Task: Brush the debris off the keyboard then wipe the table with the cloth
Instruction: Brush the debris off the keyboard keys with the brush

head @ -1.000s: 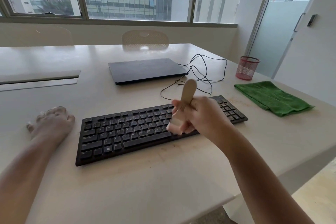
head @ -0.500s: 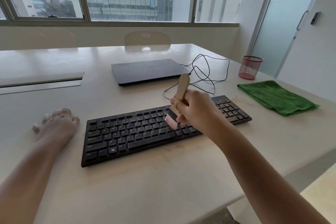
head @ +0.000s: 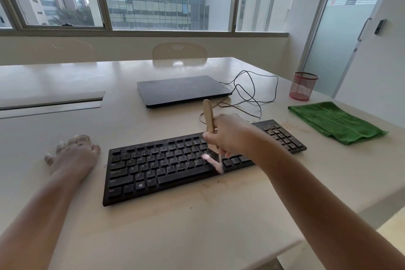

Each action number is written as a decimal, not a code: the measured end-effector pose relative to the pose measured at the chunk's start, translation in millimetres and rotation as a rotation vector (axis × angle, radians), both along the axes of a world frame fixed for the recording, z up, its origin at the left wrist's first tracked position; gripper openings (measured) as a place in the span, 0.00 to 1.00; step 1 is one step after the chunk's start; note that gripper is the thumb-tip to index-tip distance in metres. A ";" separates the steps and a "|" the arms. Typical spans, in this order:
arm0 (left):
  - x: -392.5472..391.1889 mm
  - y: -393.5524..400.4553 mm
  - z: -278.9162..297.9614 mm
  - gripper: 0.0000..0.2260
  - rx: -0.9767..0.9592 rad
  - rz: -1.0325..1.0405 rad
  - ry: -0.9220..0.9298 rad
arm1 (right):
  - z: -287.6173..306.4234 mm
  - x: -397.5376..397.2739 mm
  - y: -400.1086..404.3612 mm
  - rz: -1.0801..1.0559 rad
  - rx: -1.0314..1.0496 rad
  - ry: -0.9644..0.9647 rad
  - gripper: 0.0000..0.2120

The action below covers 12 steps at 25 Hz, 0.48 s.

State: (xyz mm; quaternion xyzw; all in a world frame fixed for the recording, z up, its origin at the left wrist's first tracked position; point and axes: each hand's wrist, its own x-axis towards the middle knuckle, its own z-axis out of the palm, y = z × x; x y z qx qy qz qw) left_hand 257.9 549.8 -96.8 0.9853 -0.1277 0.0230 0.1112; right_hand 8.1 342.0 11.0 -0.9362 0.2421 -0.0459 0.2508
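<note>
right hand (head: pixel 228 136) gripping brush (head: pixel 209 117) by stiff wooden handle, soft bristles on keyboard (head: pixel 166 166) mid-table | left hand (head: pixel 73 151) flat on table (head: pixel 197 226), fingers relaxed | cloth (head: pixel 335 121) right, limp, light; pinch edge

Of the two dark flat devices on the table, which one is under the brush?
The black keyboard, nearer the person: the brush in the right hand sweeps its keys. The closed laptop lies untouched beyond.

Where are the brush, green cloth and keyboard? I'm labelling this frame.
brush (head: pixel 208 116): head view, wooden handle above the fingers.
green cloth (head: pixel 335 121): head view, middle of the fold.
keyboard (head: pixel 166 171): head view, letter keys.
</note>
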 end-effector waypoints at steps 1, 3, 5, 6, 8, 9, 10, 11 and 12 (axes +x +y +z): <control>0.3 0.0 0.0 0.19 0.005 0.004 0.004 | 4.5 2.8 -1.8 -0.024 0.021 0.012 0.11; 0.9 0.4 0.1 0.19 0.004 0.006 0.015 | 8.7 14.6 -3.8 -0.046 0.035 -0.129 0.10; 0.8 0.9 0.4 0.19 0.000 0.006 0.018 | 5.6 27.9 1.0 0.004 0.024 -0.248 0.14; 0.7 1.2 0.3 0.19 -0.001 0.007 0.015 | 0.6 32.2 4.3 0.033 0.008 -0.237 0.15; -0.2 0.6 1.1 0.18 0.000 0.004 0.009 | -5.8 33.7 4.6 0.059 -0.006 -0.129 0.16; -1.1 0.4 1.7 0.18 -0.001 0.004 0.007 | -4.1 32.9 1.1 0.051 0.007 -0.061 0.16; -2.1 -0.2 2.1 0.17 -0.003 0.007 0.005 | 0.4 32.1 -1.9 0.021 0.036 0.003 0.15; -3.0 -0.1 2.1 0.17 -0.001 0.012 0.004 | 6.0 32.2 -4.4 -0.017 0.072 0.042 0.15; -3.6 0.2 2.0 0.17 0.001 0.015 0.001 | 11.4 33.9 -6.1 -0.045 0.100 0.045 0.16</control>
